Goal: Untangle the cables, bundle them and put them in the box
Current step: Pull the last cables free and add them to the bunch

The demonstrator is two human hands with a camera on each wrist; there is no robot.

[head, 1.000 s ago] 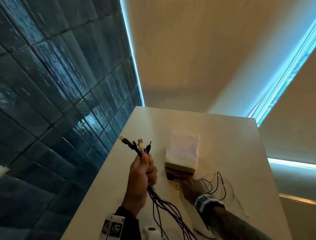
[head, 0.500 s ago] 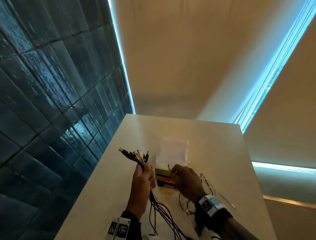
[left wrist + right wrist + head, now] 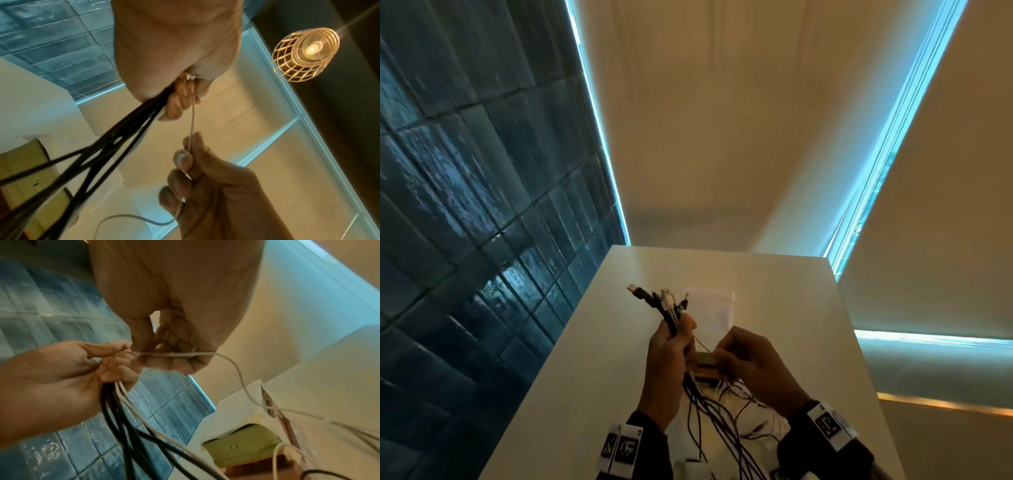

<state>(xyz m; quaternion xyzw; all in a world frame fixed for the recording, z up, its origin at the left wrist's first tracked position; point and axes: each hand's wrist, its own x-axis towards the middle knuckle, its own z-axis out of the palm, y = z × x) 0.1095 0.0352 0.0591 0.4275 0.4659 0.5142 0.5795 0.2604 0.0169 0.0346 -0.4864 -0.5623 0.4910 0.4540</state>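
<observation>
Your left hand still grips the bundle of cables in a closed fist above the white table, plugs fanned out on top, same as a second ago. Your right hand has left the box, where it rested a second ago, and come up beside the left; it now pinches a thin white cable between thumb and forefinger, stretched taut to the left fist. The box sits on the table between and behind both hands, loose cables trailing below.
</observation>
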